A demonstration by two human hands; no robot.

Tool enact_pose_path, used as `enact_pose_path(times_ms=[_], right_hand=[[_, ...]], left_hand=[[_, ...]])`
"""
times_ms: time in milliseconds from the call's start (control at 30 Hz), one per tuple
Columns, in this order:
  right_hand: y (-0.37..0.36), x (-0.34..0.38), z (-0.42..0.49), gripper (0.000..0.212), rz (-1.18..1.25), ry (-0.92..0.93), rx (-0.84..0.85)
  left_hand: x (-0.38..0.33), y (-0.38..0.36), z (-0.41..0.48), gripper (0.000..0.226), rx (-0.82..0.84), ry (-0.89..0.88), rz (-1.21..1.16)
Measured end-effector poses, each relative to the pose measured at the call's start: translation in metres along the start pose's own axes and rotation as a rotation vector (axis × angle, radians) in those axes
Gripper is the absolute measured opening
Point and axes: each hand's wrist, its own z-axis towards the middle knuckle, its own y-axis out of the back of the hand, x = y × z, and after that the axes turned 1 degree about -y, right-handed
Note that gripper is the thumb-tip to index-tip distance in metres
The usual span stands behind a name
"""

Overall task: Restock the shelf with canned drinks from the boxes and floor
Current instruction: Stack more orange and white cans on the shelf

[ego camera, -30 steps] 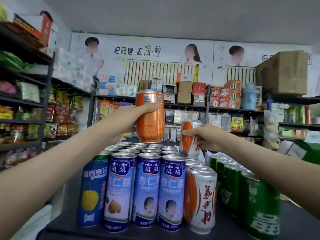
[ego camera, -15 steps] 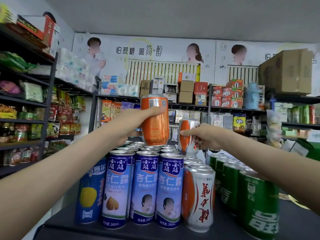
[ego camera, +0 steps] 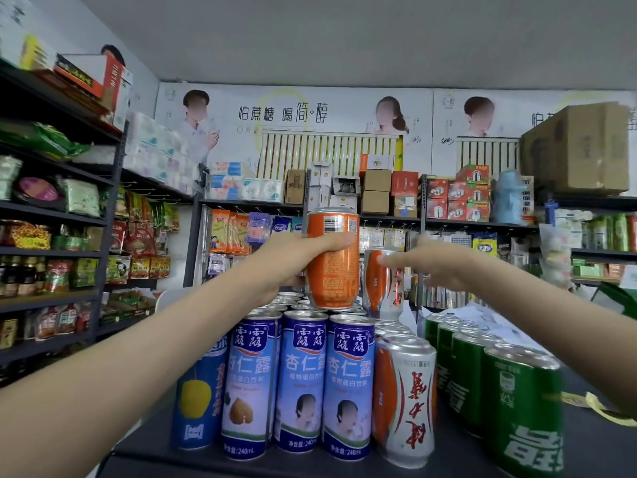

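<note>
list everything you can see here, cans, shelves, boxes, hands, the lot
orange can: one, orange, upright just over the blue cans' tops
rear silver can: one, silver and orange, standing on the tops of lower cans
front silver can: one, silver and orange, shelf front
blue almond cans: three in front, more tops behind, blue and white, shelf middle
yellow-fruit can: one, blue, left of them
green cans: at least four, green, row on the right
black shelf: one, black, under the cans
cardboard box: one, brown, top right
snack packets: many, mixed colours, left racks
left hand: grips the orange can
right hand: blurred, fingers straight, at the rear silver can
</note>
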Motion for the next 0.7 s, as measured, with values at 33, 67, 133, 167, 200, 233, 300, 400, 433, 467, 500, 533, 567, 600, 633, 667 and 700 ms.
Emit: enact_pose_path(times_ms=[33,67,133,167,200,233,300,400,433,467,500,533,567,600,633,667,700], right_hand=[[0.004,0.005,-0.006,0.111,-0.042,0.066,-0.089],[0.008,0.012,-0.015,0.105,-0.047,0.152,-0.188],[0.013,0.028,-0.035,0.086,0.045,0.349,-0.315],[0.014,0.037,-0.047,0.081,0.102,0.410,-0.306],[0.012,0.044,-0.059,0.080,0.139,0.436,-0.249],[0.009,0.051,-0.070,0.082,0.139,0.436,-0.170],[-0.001,0.058,-0.084,0.079,0.059,0.398,-0.055],[-0.012,0.059,-0.090,0.050,0.031,0.411,-0.113],[-0.011,0.059,-0.091,0.040,0.070,0.419,-0.158],[-0.009,0.058,-0.093,0.033,0.124,0.424,-0.175],[-0.006,0.058,-0.095,0.030,0.188,0.420,-0.166],[-0.003,0.057,-0.097,0.029,0.254,0.417,-0.141],[0.000,0.056,-0.100,0.031,0.317,0.418,-0.111],[0.003,0.054,-0.102,0.034,0.368,0.428,-0.084],[0.004,0.053,-0.105,0.037,0.402,0.441,-0.057],[0.004,0.052,-0.107,0.039,0.426,0.460,-0.034],[0.004,0.052,-0.109,0.040,0.461,0.470,-0.019]], left_hand=[[0.000,-0.001,0.000,0.058,-0.004,-0.009,0.006],[-0.001,-0.002,0.000,0.060,-0.012,-0.019,0.015],[-0.004,-0.005,-0.001,0.052,-0.023,-0.060,0.032],[-0.006,-0.008,-0.001,0.047,-0.034,-0.084,0.045],[-0.009,-0.012,-0.001,0.047,-0.054,-0.106,0.074],[-0.011,-0.016,-0.001,0.050,-0.085,-0.131,0.125],[-0.016,-0.028,-0.002,0.050,-0.182,-0.196,0.271],[-0.021,-0.043,-0.005,0.048,-0.294,-0.289,0.433],[-0.022,-0.043,-0.006,0.050,-0.291,-0.310,0.430],[-0.022,-0.041,-0.005,0.053,-0.237,-0.319,0.387],[-0.022,-0.037,-0.006,0.057,-0.119,-0.313,0.314],[-0.024,-0.031,-0.007,0.064,0.035,-0.293,0.224],[-0.025,-0.026,-0.007,0.071,0.186,-0.261,0.136],[-0.025,-0.021,-0.007,0.074,0.306,-0.232,0.058],[-0.026,-0.017,-0.008,0.073,0.385,-0.214,0.004],[-0.027,-0.016,-0.009,0.069,0.415,-0.211,-0.018],[-0.027,-0.017,-0.009,0.067,0.397,-0.220,-0.007]])
